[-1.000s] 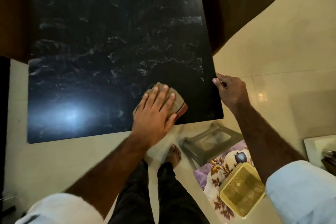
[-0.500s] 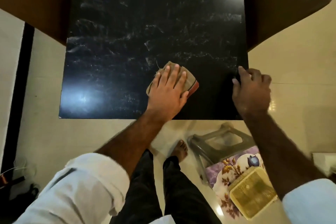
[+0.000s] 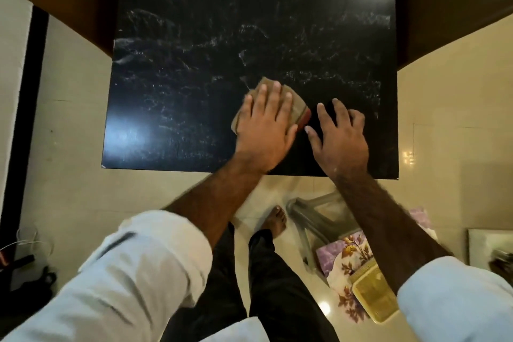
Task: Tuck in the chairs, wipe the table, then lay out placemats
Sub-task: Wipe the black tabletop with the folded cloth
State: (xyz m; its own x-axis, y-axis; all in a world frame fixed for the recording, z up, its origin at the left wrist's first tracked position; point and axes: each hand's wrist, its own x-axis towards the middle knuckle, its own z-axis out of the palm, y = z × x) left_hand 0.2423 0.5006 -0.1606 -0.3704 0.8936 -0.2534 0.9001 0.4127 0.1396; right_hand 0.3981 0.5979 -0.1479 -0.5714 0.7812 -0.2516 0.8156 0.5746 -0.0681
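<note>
Wiping looked to be the step in hand. Near the front edge of the table (image 3: 194,64), right of centre, the left hand (image 3: 266,128) pressed a folded cloth (image 3: 299,105) down with straight fingers. Just beside it the right hand (image 3: 340,136) lay flat, fingers spread, grasping nothing. Next, probably, strokes toward the far corners.

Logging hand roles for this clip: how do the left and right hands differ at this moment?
The left hand lies flat on the folded cloth, pressing it to the black table. The right hand has no cloth and seems to rest on bare tabletop. The left hand's fingers lie closer together, while the right hand's are spread wide. Both are open, palm down, over the table's near part.
</note>
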